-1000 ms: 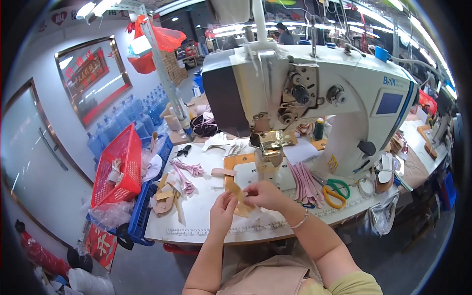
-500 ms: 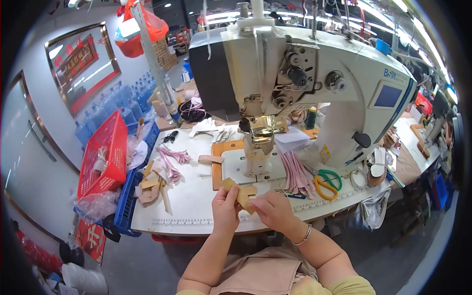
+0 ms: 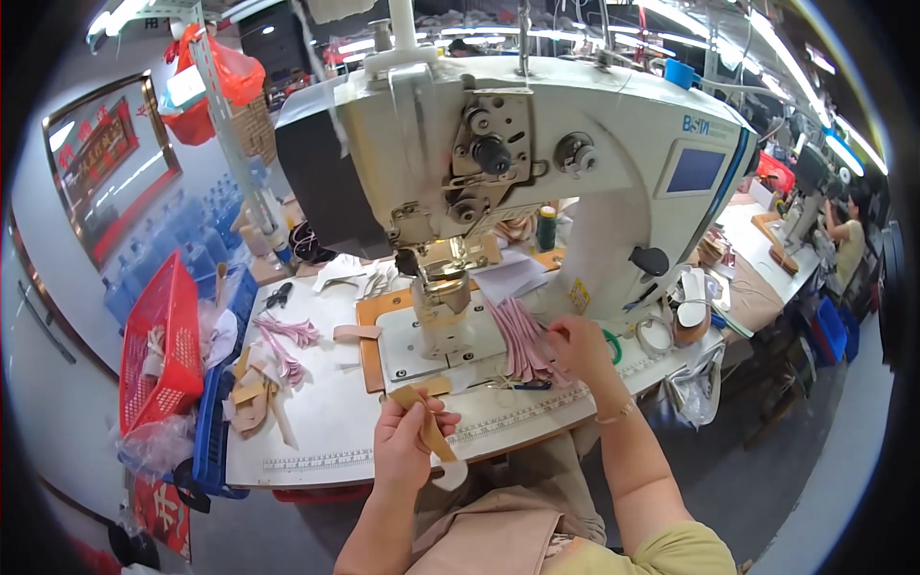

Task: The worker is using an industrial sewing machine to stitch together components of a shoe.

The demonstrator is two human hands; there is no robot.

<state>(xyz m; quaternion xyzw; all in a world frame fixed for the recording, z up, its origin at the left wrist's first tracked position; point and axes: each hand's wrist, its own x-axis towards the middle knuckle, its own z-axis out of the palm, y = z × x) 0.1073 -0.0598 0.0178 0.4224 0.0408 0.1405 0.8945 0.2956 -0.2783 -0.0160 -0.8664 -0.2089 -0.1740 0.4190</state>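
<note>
My left hand pinches a tan strip at the table's front edge. A white curled piece hangs at the strip's lower end. My right hand is out over the scissors, its fingers curled around them beside the pink strips. Only the green handle of the scissors shows clearly; the hand covers the rest. Another tan piece lies at the front of the sewing machine's plate. Above it stands the white post-bed sewing machine.
Left on the table are pink strip bundles, tan scraps and small black snips. A red basket and a blue crate stand beside the table. Dark green thread is behind the post. Another person sits far right.
My right hand has left the tan piece and reached right to the scissors. My left hand keeps a tan strip, now with a white end hanging down. The view has shifted right.
</note>
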